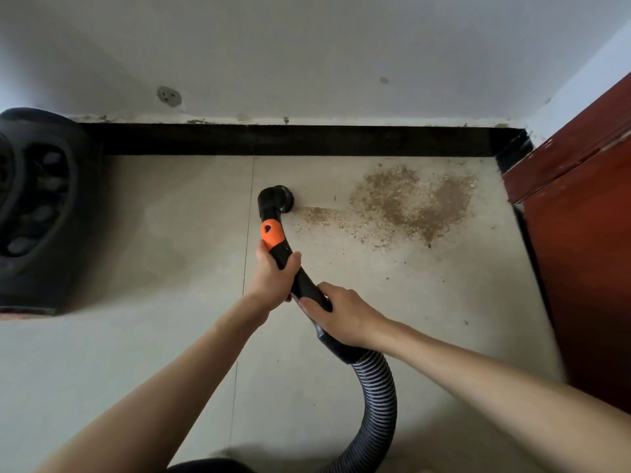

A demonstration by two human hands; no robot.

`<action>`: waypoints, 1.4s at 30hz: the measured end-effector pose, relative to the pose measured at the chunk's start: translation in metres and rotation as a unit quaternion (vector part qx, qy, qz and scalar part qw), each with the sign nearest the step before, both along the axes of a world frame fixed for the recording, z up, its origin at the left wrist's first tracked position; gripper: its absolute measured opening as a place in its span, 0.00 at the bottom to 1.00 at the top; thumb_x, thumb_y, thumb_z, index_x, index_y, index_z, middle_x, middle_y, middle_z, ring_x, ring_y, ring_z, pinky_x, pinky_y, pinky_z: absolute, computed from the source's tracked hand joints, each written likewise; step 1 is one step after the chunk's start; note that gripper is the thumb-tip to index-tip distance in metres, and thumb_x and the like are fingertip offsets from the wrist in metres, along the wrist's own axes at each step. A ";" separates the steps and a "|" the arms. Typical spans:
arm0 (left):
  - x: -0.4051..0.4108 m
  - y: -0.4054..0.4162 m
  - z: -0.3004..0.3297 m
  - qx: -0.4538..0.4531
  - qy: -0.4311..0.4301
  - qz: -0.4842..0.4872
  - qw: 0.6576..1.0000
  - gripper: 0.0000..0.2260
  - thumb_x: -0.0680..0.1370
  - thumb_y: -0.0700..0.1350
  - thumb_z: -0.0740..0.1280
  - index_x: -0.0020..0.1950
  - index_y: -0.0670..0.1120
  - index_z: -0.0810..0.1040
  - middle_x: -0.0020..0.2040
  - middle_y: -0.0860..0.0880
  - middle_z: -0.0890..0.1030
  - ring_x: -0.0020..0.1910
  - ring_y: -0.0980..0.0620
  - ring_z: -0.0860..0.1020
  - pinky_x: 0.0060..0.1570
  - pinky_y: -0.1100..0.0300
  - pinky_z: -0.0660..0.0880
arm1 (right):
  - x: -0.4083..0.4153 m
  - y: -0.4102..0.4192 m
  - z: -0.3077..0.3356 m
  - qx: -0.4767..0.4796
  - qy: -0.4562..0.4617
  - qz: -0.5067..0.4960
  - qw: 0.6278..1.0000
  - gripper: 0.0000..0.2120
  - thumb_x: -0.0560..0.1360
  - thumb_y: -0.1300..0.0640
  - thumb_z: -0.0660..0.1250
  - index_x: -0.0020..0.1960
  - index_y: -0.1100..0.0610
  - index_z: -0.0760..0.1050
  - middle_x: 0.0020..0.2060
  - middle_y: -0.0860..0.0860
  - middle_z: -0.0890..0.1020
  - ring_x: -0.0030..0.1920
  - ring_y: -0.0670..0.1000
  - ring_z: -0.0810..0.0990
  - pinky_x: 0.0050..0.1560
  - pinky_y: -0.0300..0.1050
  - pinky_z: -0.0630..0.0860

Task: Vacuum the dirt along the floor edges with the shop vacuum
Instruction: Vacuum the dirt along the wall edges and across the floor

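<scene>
Both hands grip the vacuum wand: left hand curled nearer the round brush nozzle to steer, right hand wrapped behind, bracing the ribbed hose. The nozzle sits at the left tip of the sawdust patch, which lies near the black baseboard.

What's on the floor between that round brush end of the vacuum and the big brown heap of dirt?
In the head view, a thin trail of crumbs runs from the brush head to the dirt pile.
</scene>
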State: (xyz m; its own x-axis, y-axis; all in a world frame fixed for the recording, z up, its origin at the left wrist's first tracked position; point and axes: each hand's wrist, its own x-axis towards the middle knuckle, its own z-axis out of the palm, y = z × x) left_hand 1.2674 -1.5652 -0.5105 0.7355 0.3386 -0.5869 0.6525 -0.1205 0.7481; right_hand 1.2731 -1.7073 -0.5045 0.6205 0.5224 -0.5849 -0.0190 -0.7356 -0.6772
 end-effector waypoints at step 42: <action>-0.031 -0.050 -0.016 -0.025 -0.050 0.005 0.998 0.19 0.81 0.46 0.58 0.68 0.44 0.56 0.41 0.49 0.72 0.36 0.53 0.73 0.33 0.61 0.71 | -0.044 -0.038 -0.007 -0.032 -0.023 -0.061 0.997 0.16 0.78 0.40 0.59 0.41 0.51 0.67 0.34 0.50 0.81 0.37 0.51 0.81 0.39 0.45 0.75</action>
